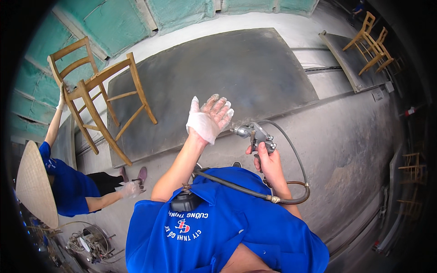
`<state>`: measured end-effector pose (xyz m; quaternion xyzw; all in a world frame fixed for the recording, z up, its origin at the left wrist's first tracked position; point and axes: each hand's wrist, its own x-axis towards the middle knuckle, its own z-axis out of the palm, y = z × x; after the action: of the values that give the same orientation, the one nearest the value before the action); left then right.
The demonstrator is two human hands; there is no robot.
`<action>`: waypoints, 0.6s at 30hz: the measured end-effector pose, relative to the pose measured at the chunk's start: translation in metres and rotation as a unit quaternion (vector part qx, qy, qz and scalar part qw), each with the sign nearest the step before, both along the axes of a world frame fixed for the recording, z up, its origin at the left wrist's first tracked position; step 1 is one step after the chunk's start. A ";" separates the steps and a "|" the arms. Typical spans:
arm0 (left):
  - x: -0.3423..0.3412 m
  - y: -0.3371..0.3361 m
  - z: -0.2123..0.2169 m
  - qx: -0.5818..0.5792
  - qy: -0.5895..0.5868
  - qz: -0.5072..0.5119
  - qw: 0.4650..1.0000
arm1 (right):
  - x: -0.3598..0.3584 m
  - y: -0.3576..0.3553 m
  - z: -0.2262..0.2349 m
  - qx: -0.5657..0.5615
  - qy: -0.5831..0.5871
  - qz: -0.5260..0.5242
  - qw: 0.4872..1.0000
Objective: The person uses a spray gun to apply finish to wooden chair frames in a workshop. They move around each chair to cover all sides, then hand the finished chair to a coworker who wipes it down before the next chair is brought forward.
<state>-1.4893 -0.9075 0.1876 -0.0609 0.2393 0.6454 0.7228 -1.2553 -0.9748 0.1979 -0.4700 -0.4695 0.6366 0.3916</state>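
Observation:
My left hand (210, 117) wears a thin clear plastic glove with whitish stains at the fingertips. It is held palm up with fingers spread and nothing in it, over the front edge of a dark grey flat board (209, 77). In my bare right hand (269, 164) is a metal spray gun (256, 135), its nozzle pointing left toward my gloved hand. A dark hose (298, 159) loops from the gun round past my right wrist, with a brass fitting near my chest. To the left, a co-worker's raised hand touches a wooden chair frame (98, 86).
The co-worker (73, 182) in a conical hat stands at the left. More wooden chairs (371, 45) stand on another dark board (339, 59) at the far right. Equipment with coiled hose (91, 243) lies at lower left. Teal-covered panels (114, 22) line the back.

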 end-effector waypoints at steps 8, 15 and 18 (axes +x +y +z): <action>0.000 0.020 -0.016 -0.087 0.053 0.019 0.995 | -0.001 0.010 0.007 0.019 -0.017 0.028 0.999; -0.045 0.023 -0.080 -0.105 0.161 -0.118 0.974 | -0.002 0.015 0.001 -0.034 -0.018 -0.007 0.999; -0.091 0.005 -0.182 -0.156 0.228 -0.106 0.955 | 0.000 0.017 -0.001 -0.048 -0.033 -0.001 0.998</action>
<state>-1.5800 -0.9025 0.0060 0.0015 0.5007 0.5166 0.6946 -1.2548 -0.9575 0.1970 -0.5094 -0.4510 0.6420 0.3535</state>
